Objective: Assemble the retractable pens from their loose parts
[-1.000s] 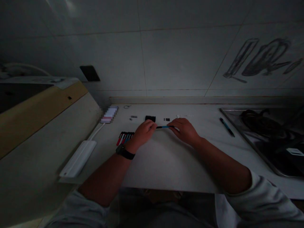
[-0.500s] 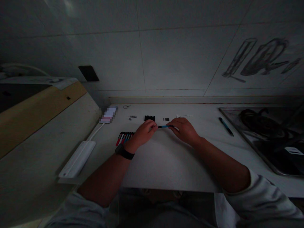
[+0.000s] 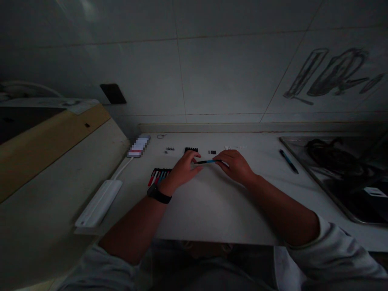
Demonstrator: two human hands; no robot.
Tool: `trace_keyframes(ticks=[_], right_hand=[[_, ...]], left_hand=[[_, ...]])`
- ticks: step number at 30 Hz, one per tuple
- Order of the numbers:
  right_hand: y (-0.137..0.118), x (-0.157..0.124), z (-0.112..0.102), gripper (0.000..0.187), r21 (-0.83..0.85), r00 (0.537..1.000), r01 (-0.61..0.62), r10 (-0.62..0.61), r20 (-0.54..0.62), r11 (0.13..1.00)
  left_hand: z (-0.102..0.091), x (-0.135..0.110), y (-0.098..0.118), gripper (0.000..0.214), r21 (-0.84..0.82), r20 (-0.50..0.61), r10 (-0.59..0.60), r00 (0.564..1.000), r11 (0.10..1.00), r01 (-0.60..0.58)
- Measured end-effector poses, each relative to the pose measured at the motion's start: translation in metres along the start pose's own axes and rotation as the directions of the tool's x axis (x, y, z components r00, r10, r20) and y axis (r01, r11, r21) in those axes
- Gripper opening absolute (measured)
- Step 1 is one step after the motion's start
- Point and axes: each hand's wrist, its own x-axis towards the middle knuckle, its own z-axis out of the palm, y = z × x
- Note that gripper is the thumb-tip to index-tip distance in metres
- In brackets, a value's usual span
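A slim black and blue pen point(image 3: 207, 161) lies level above the white counter, its right end pinched in my right hand point(image 3: 235, 165). My left hand point(image 3: 185, 167) is at the pen's left tip, with thumb and fingers spread apart around it. Just behind the left hand sits a black slotted piece point(image 3: 191, 149). Under and beside my left wrist is a row of red, white and blue pen barrels point(image 3: 159, 176), partly hidden by the arm. Tiny dark parts point(image 3: 213, 152) lie behind the pen, and several small metal pieces point(image 3: 170, 149) rest farther left.
Another dark blue pen point(image 3: 288, 161) lies on the right, beside a metal sink tray point(image 3: 321, 190) holding a dark hose. At the left are a phone point(image 3: 138, 146) and a white power strip point(image 3: 99, 203). Small white pieces point(image 3: 235, 148) lie near the wall.
My left thumb and fingers have opened away from the pen's left end, showing more of its black tip. The right hand stays in place with its grip.
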Motion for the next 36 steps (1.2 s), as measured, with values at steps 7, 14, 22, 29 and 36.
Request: trace_keyframes(ticks=[7,14,22,29,36], right_hand=[[-0.0008,0.0004,-0.0007,0.021,0.011,1.000,0.014,-0.014,0.008,1.000],[-0.0018,0.0015,-0.0021,0.021,0.023,1.000,0.007,-0.007,-0.010,1.000],[-0.0009,0.0007,-0.0013,0.022,0.033,1.000,0.008,-0.008,0.002,0.999],[0.0016,-0.0009,0.0007,0.020,0.006,1.000,0.002,-0.002,0.020,1.000],[0.0015,0.0020,-0.0042,0.022,0.141,0.980,-0.118,0.138,-0.141,0.983]], left_hand=[[-0.0002,0.0023,0.0002,0.020,0.014,0.056,0.028,0.998,0.999,-0.029],[-0.0004,-0.0004,0.0016,0.022,-0.010,0.025,-0.019,1.000,1.000,0.019],[-0.0003,0.0023,0.0021,0.019,0.015,0.071,0.034,0.997,0.999,-0.035],[-0.0016,0.0020,0.0014,0.005,0.040,-0.010,0.057,0.998,0.998,-0.057],[-0.0049,0.0043,0.0028,0.007,0.008,-0.146,0.034,0.989,0.999,-0.033]])
